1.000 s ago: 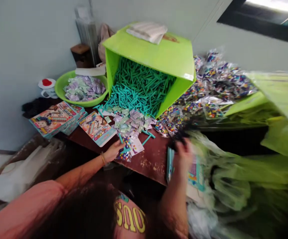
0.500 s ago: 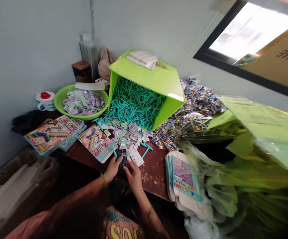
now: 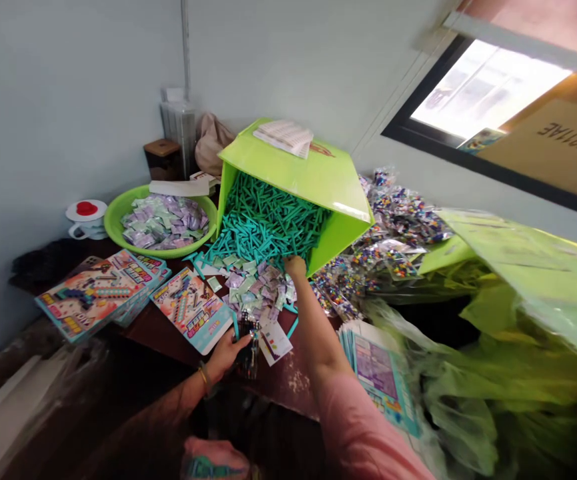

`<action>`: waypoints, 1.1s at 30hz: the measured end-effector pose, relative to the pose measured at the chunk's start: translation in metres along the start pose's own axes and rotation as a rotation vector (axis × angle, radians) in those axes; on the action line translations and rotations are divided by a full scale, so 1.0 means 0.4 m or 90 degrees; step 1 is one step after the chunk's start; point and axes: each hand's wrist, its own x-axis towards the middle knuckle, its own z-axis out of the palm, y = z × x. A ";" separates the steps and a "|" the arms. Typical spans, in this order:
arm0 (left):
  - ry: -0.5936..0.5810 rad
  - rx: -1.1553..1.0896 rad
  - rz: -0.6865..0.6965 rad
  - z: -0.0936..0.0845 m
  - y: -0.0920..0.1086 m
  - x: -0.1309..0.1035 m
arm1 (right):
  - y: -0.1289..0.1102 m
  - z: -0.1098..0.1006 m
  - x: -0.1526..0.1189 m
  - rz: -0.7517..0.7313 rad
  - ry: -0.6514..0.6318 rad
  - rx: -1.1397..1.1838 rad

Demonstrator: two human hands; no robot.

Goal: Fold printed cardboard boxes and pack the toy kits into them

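My left hand point(image 3: 225, 355) is closed on a black grid-like plastic piece point(image 3: 248, 353), and a teal stick point(image 3: 236, 325) stands up by the thumb. Stretched across the table, my right hand point(image 3: 295, 267) is at the mouth of a lime-green bin point(image 3: 346, 230) lying on its side. Its fingertips are lost among the heaped teal plastic sticks point(image 3: 258, 233); whether they grip one is hidden. Small lilac and green sachets point(image 3: 256, 287) are piled in front of the bin. Beside the black piece lies a small printed white sheet point(image 3: 275, 340).
Printed boxes point(image 3: 103, 291) and a flat printed card point(image 3: 193, 310) lie at the left. A green basin point(image 3: 161, 252) holds more sachets, near a lidded cup point(image 3: 87, 220). To the right are bags of colourful beads point(image 3: 393, 227), flattened cartons point(image 3: 381, 380) and crumpled plastic point(image 3: 448, 393).
My right hand has left the black piece and reached forward and right to the teal sticks in the bin. My left hand still holds the black piece, now slightly lower in view.
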 end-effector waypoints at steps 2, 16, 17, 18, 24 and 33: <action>0.013 0.001 0.014 0.001 0.007 -0.004 | 0.041 -0.026 -0.059 0.013 -0.037 0.035; 0.064 0.038 0.061 0.009 -0.010 -0.008 | 0.279 0.106 -0.738 0.050 -0.215 0.484; 0.065 0.035 0.064 0.009 -0.011 -0.012 | 0.278 0.090 -0.719 0.045 -0.206 0.490; 0.064 0.023 0.062 0.009 -0.013 -0.018 | 0.279 0.068 -0.692 0.039 -0.186 0.491; 0.052 -0.110 0.030 0.030 -0.012 -0.052 | 0.306 -0.059 -0.529 -0.022 0.084 0.234; 0.029 0.122 0.230 0.088 0.005 -0.116 | 0.281 0.130 -0.731 0.030 -0.194 0.645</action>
